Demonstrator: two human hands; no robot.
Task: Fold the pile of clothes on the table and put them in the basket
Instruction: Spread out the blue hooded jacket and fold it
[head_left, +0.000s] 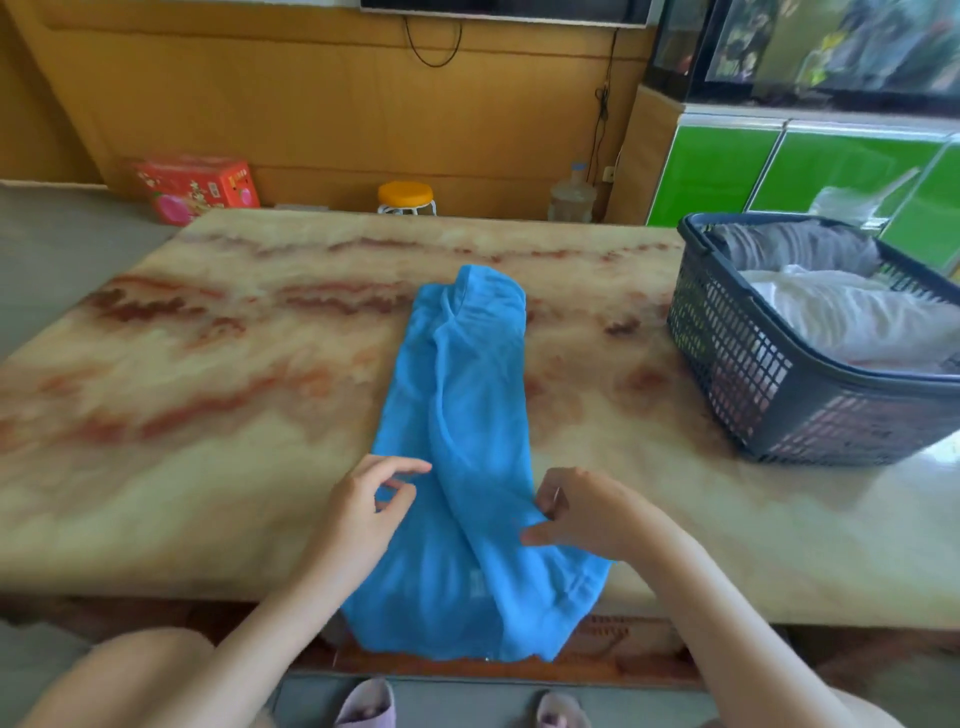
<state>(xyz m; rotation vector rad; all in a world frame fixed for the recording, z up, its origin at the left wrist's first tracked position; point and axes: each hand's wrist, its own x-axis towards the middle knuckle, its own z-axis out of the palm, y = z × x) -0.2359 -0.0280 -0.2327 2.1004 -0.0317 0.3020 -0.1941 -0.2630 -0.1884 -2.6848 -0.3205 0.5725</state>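
- One blue shirt (467, 389) lies on the table (234, 441), folded lengthways into a long strip. Its collar end points away and its hem end droops over the near edge.
- Right hand (576, 512) has its thumb and curled fingers nipping the strip's right edge, as far as the blur lets me judge. Left hand (371, 501) sits at the left edge with fingers loosely bent, gripping nothing I can see.
- Biggest risk, I'd say, is the overhanging end: if that pinch lets go, its weight could drag the thin cloth off toward the floor.
- Lifting with only one side pinched would likely let the left flap fall open and undo the lengthways fold.
- Top layer lies skewed and creased, so folding crosswise over it would probably give a lumpy, crooked bundle.
- Basket (737, 364) stands well off to the right on the table, holding grey and white clothes. A loose bundle carried that far could unravel, or perch on the heap and slide.
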